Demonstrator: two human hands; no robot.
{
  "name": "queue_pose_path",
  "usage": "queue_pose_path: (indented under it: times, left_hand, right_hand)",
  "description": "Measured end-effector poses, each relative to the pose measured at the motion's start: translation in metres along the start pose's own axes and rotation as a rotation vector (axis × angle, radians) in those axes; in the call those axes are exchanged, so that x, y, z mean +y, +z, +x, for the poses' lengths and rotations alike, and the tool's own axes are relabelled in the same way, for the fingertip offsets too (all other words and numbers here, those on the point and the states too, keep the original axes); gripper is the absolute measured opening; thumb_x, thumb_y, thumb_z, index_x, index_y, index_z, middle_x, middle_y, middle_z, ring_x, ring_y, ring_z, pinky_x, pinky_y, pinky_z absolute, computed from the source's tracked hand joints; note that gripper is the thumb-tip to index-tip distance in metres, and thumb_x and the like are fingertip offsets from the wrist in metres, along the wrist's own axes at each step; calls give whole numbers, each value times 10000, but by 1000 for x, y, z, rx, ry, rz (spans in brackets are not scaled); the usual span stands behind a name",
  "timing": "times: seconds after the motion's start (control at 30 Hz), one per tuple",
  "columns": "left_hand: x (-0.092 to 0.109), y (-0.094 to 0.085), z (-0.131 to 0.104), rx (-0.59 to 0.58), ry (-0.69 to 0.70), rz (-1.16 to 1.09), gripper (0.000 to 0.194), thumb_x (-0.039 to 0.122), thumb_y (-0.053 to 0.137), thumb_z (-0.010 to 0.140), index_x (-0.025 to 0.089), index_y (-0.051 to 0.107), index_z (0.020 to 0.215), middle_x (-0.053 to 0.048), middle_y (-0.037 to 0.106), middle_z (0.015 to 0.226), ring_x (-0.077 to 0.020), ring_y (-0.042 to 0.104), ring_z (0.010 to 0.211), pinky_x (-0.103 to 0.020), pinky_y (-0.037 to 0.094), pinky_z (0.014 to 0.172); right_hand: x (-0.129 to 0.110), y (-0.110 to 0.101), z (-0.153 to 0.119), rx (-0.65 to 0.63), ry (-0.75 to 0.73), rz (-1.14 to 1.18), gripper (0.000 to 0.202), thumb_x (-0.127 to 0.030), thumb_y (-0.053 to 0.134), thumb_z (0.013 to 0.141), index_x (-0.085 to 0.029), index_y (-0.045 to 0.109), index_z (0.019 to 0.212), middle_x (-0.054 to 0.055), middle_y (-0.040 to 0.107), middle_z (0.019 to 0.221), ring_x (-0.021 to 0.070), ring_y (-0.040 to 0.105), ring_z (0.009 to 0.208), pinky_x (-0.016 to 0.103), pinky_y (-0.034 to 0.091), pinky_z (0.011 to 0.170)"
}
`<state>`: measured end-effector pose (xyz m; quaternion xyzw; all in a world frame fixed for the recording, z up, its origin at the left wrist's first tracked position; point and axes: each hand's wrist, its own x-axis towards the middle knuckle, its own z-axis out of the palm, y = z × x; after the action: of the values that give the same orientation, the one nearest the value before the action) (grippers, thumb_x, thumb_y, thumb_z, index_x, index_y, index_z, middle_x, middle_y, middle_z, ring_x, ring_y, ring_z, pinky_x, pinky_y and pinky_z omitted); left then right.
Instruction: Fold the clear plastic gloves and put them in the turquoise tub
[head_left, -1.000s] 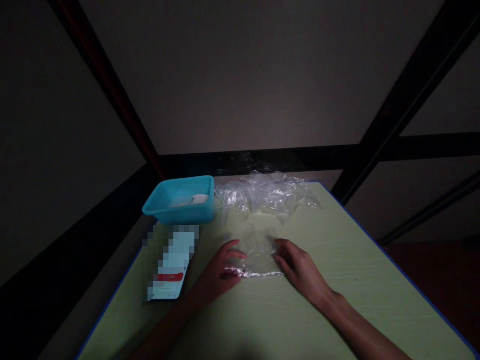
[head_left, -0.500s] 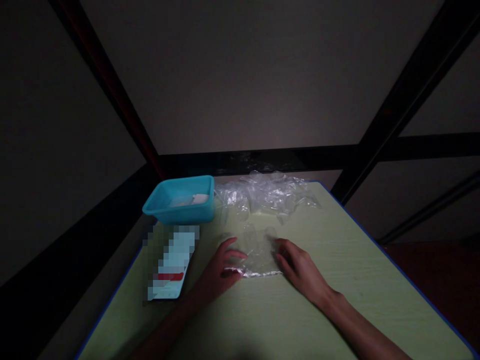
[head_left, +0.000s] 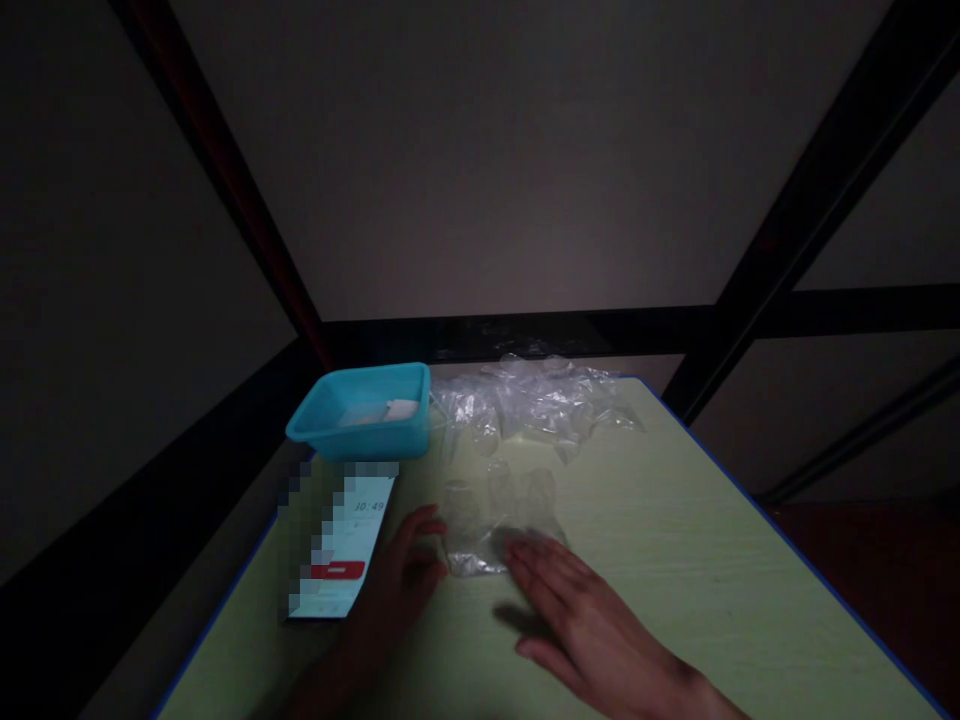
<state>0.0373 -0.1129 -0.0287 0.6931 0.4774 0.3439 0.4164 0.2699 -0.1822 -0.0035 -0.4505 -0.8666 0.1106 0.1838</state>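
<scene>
A clear disposable plastic glove (head_left: 521,497) lies flat on the table, its finger parts pointing away from me and its cuff edge towards me. My right hand (head_left: 589,620) is stretched out over the glove's near right part, fingers together and thumb apart, palm down. Whether it presses on the plastic or hovers just above, I cannot tell. At the glove's left edge is my left hand (head_left: 405,570), with curved, parted fingers and nothing visible in them.
A heap of crumpled clear plastic gloves (head_left: 544,400) lies along the table's far edge. Left of it stands a blue plastic basket (head_left: 375,438) with something white inside. A phone (head_left: 345,540) with a lit screen rests in front of the basket. The pale green table (head_left: 720,590) has blue edging.
My right hand has moved from the glove's right side to over its near part, flattening out. My left hand has drawn back left, off the glove. The view has tilted up slightly.
</scene>
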Motion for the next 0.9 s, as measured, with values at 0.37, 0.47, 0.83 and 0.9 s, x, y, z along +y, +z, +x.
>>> queue_pose_path:
  times: [0.37,0.47,0.83,0.9]
  left_hand:
    - [-7,12,-17,-318,623,616,780,78,460,781,252,90,1445,-83,290,1469,-274,309,1320,-462,347,1044]
    - [-4,11,-16,-377,565,648,867,88,493,773,284,-23,1441,-72,214,1495,-278,267,1338,-500,315,1053]
    - [-10,10,-13,-498,494,701,988,219,623,735,277,-74,1434,-95,118,1513,-328,165,1360,-553,218,1066]
    - [-13,10,-12,-503,502,705,972,258,626,739,273,-49,1438,-98,119,1513,-338,151,1362,-569,194,1065]
  right_hand:
    - [4,9,3,-176,-7,39,771,-495,499,845,-106,161,1418,155,190,1453,283,190,1352,485,207,1102]
    - [5,10,2,-146,-19,25,768,-512,495,839,-99,195,1413,163,233,1437,288,226,1341,473,234,1095]
    - [6,11,2,-227,6,12,778,-572,413,850,-65,218,1407,172,189,1441,297,186,1346,468,250,1084]
    - [5,9,3,-250,13,5,781,-581,392,854,-66,205,1410,171,174,1443,298,170,1349,476,243,1084]
